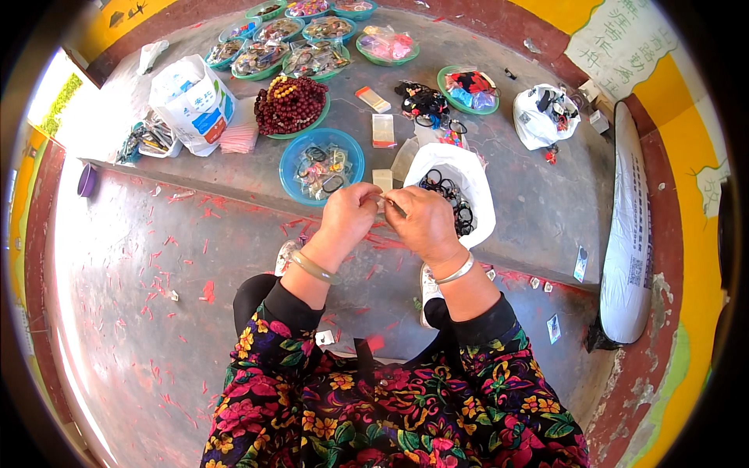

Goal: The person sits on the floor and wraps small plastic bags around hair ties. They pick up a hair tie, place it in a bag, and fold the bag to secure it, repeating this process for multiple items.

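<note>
My left hand (pixel 349 217) and my right hand (pixel 427 225) meet in front of me, fingertips pinched close together. Between them is something small and thin that I cannot make out; the right fingers seem to have a dark sliver at them. Just beyond the left hand sits a blue plastic basin (pixel 285 173) holding small colourful pieces and dark bands. Beside the right hand a white bag (pixel 485 195) stands open, with black hair ties (pixel 449 189) inside. Small boxes (pixel 383 131) lie beyond my fingertips, the nearest partly hidden behind them.
A green basin of dark red beads (pixel 292 117) stands farther left, near a white printed bag (pixel 193 105). Several basins of trinkets (pixel 316 58) fill the back. Another white bag (pixel 534 117) is at right, near a long white roll (pixel 630 234). Red scraps litter the lower floor before the step.
</note>
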`<state>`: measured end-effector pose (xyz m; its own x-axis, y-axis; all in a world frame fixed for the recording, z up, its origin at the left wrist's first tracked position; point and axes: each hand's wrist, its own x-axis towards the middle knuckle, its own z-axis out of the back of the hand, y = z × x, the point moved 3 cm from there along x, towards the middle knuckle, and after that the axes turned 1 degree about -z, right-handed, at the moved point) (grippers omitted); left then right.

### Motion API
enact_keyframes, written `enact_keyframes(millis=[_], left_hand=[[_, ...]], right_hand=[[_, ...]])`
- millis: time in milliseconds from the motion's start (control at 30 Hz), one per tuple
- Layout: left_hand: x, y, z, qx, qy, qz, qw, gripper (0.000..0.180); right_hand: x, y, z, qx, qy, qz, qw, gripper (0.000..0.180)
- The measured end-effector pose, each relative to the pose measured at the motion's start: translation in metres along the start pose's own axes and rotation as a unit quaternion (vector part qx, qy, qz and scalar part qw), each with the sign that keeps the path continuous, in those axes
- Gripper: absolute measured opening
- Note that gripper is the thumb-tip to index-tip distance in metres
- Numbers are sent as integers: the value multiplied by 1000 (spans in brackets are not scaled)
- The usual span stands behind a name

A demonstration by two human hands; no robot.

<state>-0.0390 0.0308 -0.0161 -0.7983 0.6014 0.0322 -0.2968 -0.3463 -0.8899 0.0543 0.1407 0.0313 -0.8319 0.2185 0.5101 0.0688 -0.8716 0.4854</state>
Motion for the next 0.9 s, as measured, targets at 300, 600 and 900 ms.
enact_keyframes(millis=[300,600,900], left_hand=[[-2,-12,1,43,43,12,998,25],[0,1,3,-71,-11,33,997,22],[-3,-15,7,-58,17,47,997,24]], right_hand=[[-1,-4,-2,-15,-6,-9,1000,8],[2,0,1,-11,-43,-9,999,8],[1,-5,-1,5,-48,-30,998,7]])
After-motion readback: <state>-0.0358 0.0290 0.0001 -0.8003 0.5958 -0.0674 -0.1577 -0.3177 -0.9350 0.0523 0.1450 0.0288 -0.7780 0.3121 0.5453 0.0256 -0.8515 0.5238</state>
